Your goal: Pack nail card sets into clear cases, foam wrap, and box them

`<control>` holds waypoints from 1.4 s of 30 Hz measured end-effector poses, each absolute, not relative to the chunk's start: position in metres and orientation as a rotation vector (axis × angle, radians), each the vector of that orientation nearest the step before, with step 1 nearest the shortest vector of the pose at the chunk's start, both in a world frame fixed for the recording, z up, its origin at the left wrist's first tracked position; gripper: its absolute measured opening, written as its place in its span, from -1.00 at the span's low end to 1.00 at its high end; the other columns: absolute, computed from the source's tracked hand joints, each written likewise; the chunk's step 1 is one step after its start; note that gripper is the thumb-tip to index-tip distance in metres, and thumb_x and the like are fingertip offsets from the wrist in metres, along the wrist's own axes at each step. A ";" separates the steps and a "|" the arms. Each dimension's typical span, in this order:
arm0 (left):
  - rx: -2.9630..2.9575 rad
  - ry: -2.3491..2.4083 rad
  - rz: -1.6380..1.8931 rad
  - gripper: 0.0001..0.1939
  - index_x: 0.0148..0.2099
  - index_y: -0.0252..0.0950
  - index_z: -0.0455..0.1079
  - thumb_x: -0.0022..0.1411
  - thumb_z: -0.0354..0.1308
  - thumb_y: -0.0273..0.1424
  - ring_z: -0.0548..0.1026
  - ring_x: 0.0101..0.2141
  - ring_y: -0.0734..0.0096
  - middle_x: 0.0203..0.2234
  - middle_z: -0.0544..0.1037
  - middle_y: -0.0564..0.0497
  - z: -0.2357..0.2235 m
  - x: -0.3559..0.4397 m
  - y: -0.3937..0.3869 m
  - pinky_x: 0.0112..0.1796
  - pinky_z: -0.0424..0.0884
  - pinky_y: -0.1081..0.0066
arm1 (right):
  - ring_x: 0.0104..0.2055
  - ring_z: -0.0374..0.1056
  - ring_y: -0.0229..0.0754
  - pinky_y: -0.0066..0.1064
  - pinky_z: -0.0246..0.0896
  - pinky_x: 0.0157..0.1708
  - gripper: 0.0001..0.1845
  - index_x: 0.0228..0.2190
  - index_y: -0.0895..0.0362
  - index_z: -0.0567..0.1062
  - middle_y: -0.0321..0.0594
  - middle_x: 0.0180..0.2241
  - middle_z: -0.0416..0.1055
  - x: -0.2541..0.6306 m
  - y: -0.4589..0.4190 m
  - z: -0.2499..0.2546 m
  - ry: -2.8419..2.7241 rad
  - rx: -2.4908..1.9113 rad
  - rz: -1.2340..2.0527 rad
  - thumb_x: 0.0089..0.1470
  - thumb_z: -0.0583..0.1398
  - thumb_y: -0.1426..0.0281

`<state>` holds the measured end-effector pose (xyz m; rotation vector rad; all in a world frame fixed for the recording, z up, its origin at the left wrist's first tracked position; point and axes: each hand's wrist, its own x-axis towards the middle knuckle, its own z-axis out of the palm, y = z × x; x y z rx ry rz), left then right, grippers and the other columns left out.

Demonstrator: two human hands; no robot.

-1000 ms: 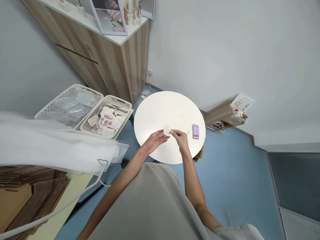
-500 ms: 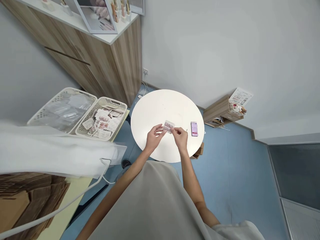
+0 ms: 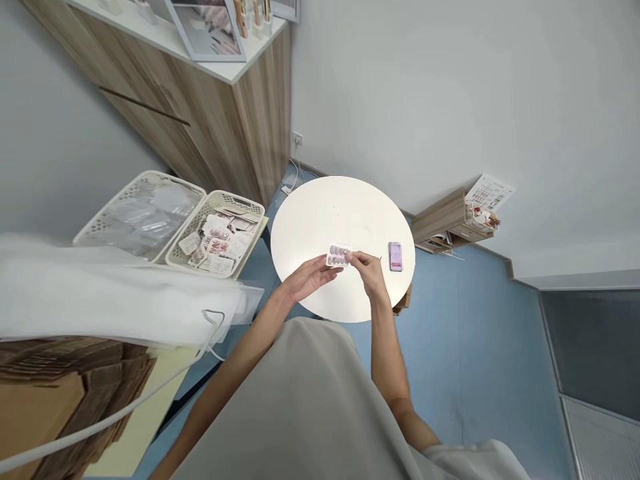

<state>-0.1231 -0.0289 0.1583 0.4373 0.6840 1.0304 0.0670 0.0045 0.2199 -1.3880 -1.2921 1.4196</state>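
A small pack of press-on nails [image 3: 338,255], two rows of pinkish nails on a pale backing, is held up above the round white table [image 3: 310,220]. My right hand [image 3: 369,272] pinches its right edge between thumb and fingertips. At the lower left edge, my left hand [image 3: 309,279] holds the pack too, its fingers fairly straight and partly beneath it. A phone [image 3: 395,257] with a lit pinkish screen lies on the table, to the right of my right hand.
Left of the table stand a white basket [image 3: 241,197] of nail packs and cards and another basket [image 3: 150,175] of clear plastic packaging. Flattened cardboard [image 3: 45,413] and white sheeting [image 3: 115,293] lie nearer. A wooden cabinet [image 3: 210,133] stands behind; a small shelf [image 3: 440,217] sits right.
The pack has turned to face me more squarely. My left hand has rotated palm-up and lower along the pack's edge, while my right hand keeps its pinch. The view has shifted slightly.
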 end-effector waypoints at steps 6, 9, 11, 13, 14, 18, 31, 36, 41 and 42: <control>0.415 0.654 1.008 -0.35 0.05 -0.25 0.63 0.14 0.45 0.15 0.66 0.10 -0.18 0.05 0.71 -0.30 0.155 -0.123 -0.030 0.11 0.54 0.00 | -0.14 0.44 -0.02 -0.22 0.35 -0.03 -0.55 -0.44 0.06 0.71 -0.18 -0.33 0.58 0.060 0.008 0.225 -1.348 -1.389 1.469 0.04 0.44 -0.09; 0.413 0.690 1.045 -0.34 0.03 -0.28 0.64 0.09 0.49 0.12 0.68 0.05 -0.13 0.05 0.70 -0.31 0.155 -0.120 -0.027 0.12 0.54 0.01 | -0.14 0.45 -0.02 -0.21 0.36 -0.04 -0.56 -0.36 0.07 0.75 -0.18 -0.32 0.60 0.055 0.010 0.221 -1.328 -1.421 1.433 0.03 0.45 -0.07; 0.437 0.769 1.096 -0.33 0.07 -0.29 0.63 0.09 0.51 0.08 0.68 0.04 -0.09 0.07 0.70 -0.30 0.158 -0.117 -0.025 0.14 0.52 0.03 | -0.16 0.45 -0.04 -0.21 0.35 -0.07 -0.56 -0.30 0.06 0.77 -0.17 -0.29 0.62 0.054 0.010 0.219 -1.288 -1.460 1.338 0.02 0.46 -0.04; 0.491 0.924 1.167 -0.30 0.15 -0.30 0.59 0.08 0.54 0.00 0.68 0.04 -0.03 0.10 0.68 -0.29 0.162 -0.113 -0.023 0.16 0.51 0.04 | -0.19 0.42 -0.06 -0.22 0.34 -0.11 -0.59 -0.28 0.05 0.78 -0.17 -0.28 0.61 0.053 0.009 0.218 -1.263 -1.498 1.228 0.03 0.47 -0.02; 0.526 1.014 1.205 -0.27 0.19 -0.30 0.56 0.06 0.56 -0.03 0.67 0.04 0.00 0.12 0.67 -0.29 0.163 -0.111 -0.023 0.16 0.51 0.04 | -0.21 0.40 -0.07 -0.23 0.33 -0.14 -0.61 -0.29 0.05 0.78 -0.18 -0.29 0.60 0.053 0.007 0.219 -1.266 -1.514 1.182 0.04 0.46 -0.01; 0.720 1.291 1.344 -0.22 0.26 -0.27 0.48 0.05 0.59 -0.13 0.66 0.00 0.08 0.13 0.66 -0.25 0.168 -0.100 -0.025 0.13 0.54 0.06 | -0.28 0.31 -0.11 -0.25 0.28 -0.22 -0.62 -0.31 0.04 0.78 -0.21 -0.36 0.52 0.048 0.001 0.223 -1.320 -1.570 1.078 0.09 0.43 -0.01; 0.766 1.412 1.423 -0.52 0.11 -0.27 0.62 0.28 0.41 -0.07 0.66 -0.11 0.14 -0.19 0.70 -0.11 0.173 -0.093 -0.031 0.04 0.56 0.15 | -0.30 0.32 -0.12 -0.26 0.26 -0.24 -0.66 -0.35 0.11 0.71 -0.21 -0.38 0.51 0.064 0.013 0.213 -1.242 -1.606 0.998 0.08 0.37 0.07; 0.781 1.365 1.404 -0.60 0.00 -0.25 0.66 0.28 0.39 -0.08 0.65 -0.21 0.19 -0.19 0.70 -0.09 0.173 -0.093 -0.032 -0.03 0.59 0.15 | -0.27 0.39 -0.10 -0.26 0.31 -0.21 -0.65 -0.34 0.11 0.71 -0.17 -0.33 0.60 0.071 0.012 0.212 -1.238 -1.593 1.057 0.06 0.39 0.07; 0.892 1.442 1.434 -0.70 -0.11 -0.21 0.68 0.33 0.35 -0.10 0.63 -0.11 0.17 -0.13 0.67 -0.10 0.173 -0.095 -0.033 -0.05 0.57 0.22 | -0.32 0.38 -0.12 -0.27 0.30 -0.29 -0.62 -0.26 0.09 0.75 -0.15 -0.29 0.64 0.072 0.006 0.216 -1.268 -1.556 1.153 0.12 0.40 0.04; 0.901 1.459 1.450 -0.70 -0.12 -0.21 0.68 0.33 0.35 -0.10 0.63 -0.12 0.19 -0.14 0.66 -0.10 0.172 -0.095 -0.033 -0.06 0.56 0.23 | -0.34 0.37 -0.14 -0.26 0.31 -0.30 -0.61 -0.24 0.08 0.75 -0.15 -0.26 0.65 0.073 0.005 0.217 -1.282 -1.551 1.167 0.13 0.39 0.02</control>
